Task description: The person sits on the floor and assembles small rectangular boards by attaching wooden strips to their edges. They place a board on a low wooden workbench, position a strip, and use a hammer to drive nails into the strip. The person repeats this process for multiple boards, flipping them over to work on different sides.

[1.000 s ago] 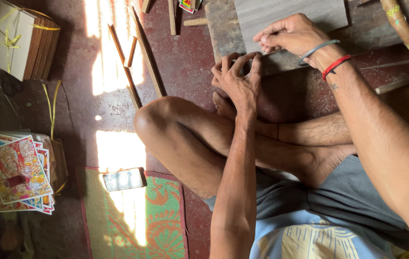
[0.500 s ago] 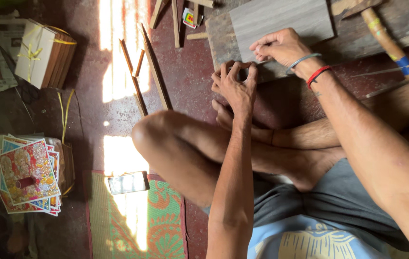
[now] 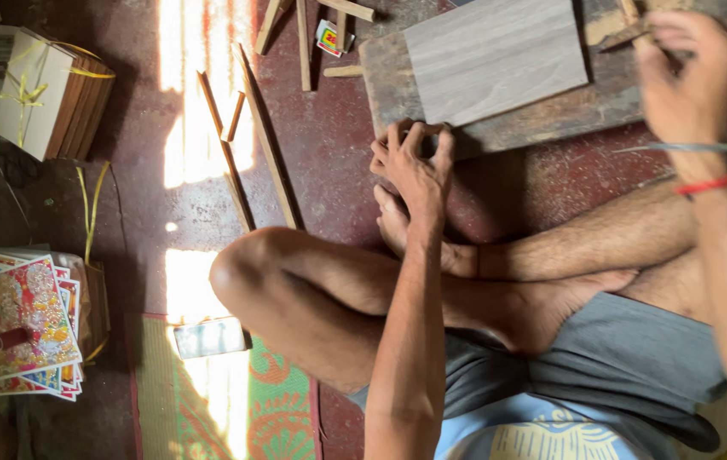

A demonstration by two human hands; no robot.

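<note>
From the head camera I look down on a person sitting cross-legged on a dark red floor [image 3: 329, 162]. The left hand [image 3: 413, 166] rests with fingers curled and bunched, fingertips pressing on the near edge of a rough wooden block [image 3: 500, 136]; it grips nothing that I can see, it only bears down. On that block lies a flat grey wood panel [image 3: 496, 58], tilted a little and overhanging the block's far side. The right hand [image 3: 687, 81] is raised at the block's right end, blurred, fingers pinched around something thin and dark; I cannot tell what it is, nor how firmly it is held. Two bangles [image 3: 709, 166], one silver and one red, sit on that wrist.

My judgement of the risks: the panel lies loose on the block with neither hand on it, so a knock from the right hand could slide it off the far edge. The left fingertips sit just beside the panel's near corner, so any tool brought down there could catch them. The bare foot [image 3: 398, 226] is tucked directly under the left hand, just in front of the block, exposed to anything that drops.

The panel lies just beyond the left fingertips, apart from them, and to the left of the right hand, near but not touching.

Elsewhere, thin wood strips [image 3: 248, 145] lie in the sunlit patch, a tied bundle of boards [image 3: 52, 94] and a stack of colourful prints [image 3: 18, 328] sit well apart to the left, and a green woven mat [image 3: 270, 409] lies by the knee.
</note>
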